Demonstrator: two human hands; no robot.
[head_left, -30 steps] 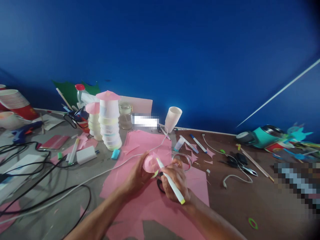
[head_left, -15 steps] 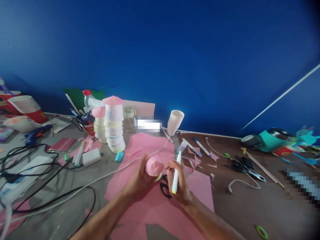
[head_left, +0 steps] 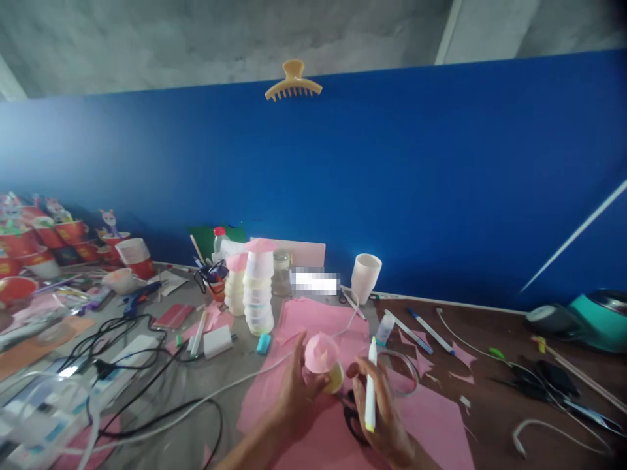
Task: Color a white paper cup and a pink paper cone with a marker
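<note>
My left hand is closed around the side of a paper cup topped with a pink paper cone. Between the fingers of my right hand stands a white marker with a yellow tip pointing up and a yellow end below. The marker is apart from the cup. Both hands are over pink paper sheets. Black-handled scissors lie on the paper, partly hidden by my right hand. Behind to the left stand two towers of stacked paper cups with pink cone tops.
A white cup stands against the blue partition. Pens, pink scraps and a white cable lie at right. Left are black cords, a power strip, a glue gun and red cups.
The view has tilted up and swung left, bringing a claw clip and more red cups into sight. My right hand's fingers are a little farther from the pink cone.
</note>
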